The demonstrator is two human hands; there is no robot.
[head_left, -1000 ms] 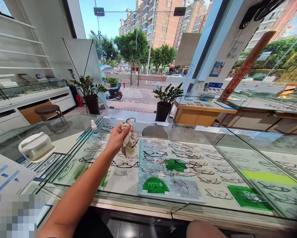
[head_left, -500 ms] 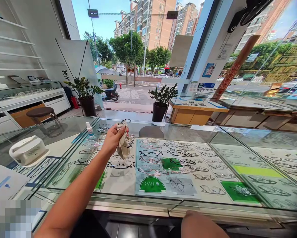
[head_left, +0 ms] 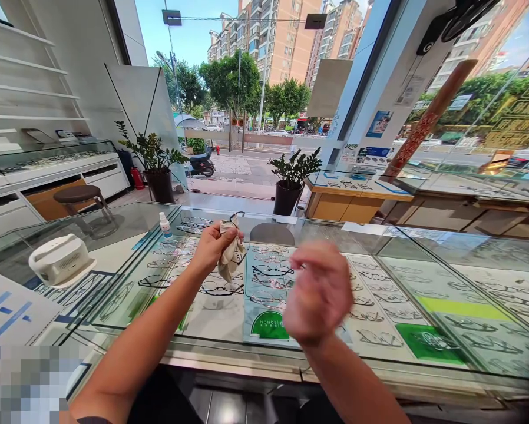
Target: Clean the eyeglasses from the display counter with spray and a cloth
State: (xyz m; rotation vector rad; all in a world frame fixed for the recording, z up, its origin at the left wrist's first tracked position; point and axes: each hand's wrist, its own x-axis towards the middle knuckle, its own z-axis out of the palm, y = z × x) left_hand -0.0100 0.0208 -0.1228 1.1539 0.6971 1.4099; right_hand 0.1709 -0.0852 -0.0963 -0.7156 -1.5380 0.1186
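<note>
My left hand (head_left: 214, 244) is raised over the glass display counter (head_left: 291, 235), its fingers closed on a beige cleaning cloth (head_left: 231, 257) and a pair of dark-framed glasses (head_left: 237, 219) wrapped in it. My right hand (head_left: 320, 291) is up in front of me to the right of the cloth, smeared by motion, so its fingers cannot be made out. Rows of spectacle frames (head_left: 273, 271) lie under the glass below both hands.
A small spray bottle (head_left: 164, 225) stands on the counter left of my left hand. A white device (head_left: 60, 259) sits at the far left on the glass. Potted plants (head_left: 293, 179), a stool (head_left: 79, 197) and other showcases stand beyond the counter.
My right hand has risen from below the counter edge to chest height near the cloth. My left hand has stayed nearly where it was, still holding the cloth and glasses.
</note>
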